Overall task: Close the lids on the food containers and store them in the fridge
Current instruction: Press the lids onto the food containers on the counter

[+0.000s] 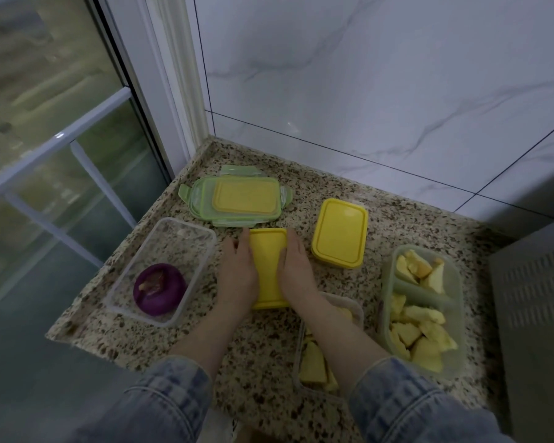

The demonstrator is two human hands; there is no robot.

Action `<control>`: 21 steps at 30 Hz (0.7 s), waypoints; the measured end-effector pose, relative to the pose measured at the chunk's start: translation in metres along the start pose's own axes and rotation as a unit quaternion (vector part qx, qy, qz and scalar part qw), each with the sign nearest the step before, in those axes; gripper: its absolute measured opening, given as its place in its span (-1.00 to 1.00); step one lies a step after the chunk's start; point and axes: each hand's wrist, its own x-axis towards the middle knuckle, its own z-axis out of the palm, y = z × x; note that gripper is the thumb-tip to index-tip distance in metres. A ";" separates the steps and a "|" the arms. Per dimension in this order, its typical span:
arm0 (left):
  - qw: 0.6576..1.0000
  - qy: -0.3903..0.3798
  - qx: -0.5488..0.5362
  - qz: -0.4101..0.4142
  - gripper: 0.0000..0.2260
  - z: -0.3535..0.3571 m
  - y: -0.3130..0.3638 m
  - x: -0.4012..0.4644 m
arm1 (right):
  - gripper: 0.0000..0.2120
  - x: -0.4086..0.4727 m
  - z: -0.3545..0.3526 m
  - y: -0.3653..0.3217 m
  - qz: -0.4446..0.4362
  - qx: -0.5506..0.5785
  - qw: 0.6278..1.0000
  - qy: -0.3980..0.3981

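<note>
A yellow lid (267, 266) lies over a container in the middle of the speckled counter (263, 356). My left hand (237, 273) and my right hand (296, 271) lie flat on its two long sides, pressing down. To the left stands an open clear container (173, 238) with a purple onion (159, 288) inside. A lidless divided container (424, 311) of yellow fruit pieces sits at the right. Another open container of fruit (317, 362) is partly hidden under my right forearm. A yellow-lidded container (339, 232) stands behind. A green clip lid (202, 199) carries a yellow lid (245, 196).
A marble-tiled wall (365, 75) closes off the back. A window with a white frame (160, 75) runs along the left. A grey appliance (538, 314) with vent slots stands at the right edge. The counter's front-left edge drops off near the onion container.
</note>
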 end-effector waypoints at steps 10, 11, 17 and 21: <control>0.998 0.039 -0.048 0.018 -0.58 0.002 -0.003 -0.004 | -0.47 0.008 0.006 0.011 0.010 -0.039 0.999 -0.003; 0.998 0.042 -0.052 0.020 -0.59 0.002 -0.003 -0.004 | -0.48 0.008 0.006 0.012 0.007 -0.038 0.999 -0.003; 0.998 0.051 -0.044 0.019 -0.58 0.001 -0.002 -0.004 | -0.48 0.006 0.007 0.012 -0.003 -0.072 0.997 0.016; 0.999 0.042 -0.014 0.014 -0.57 -0.001 0.001 -0.004 | -0.48 0.009 0.005 0.011 0.000 -0.055 0.998 0.002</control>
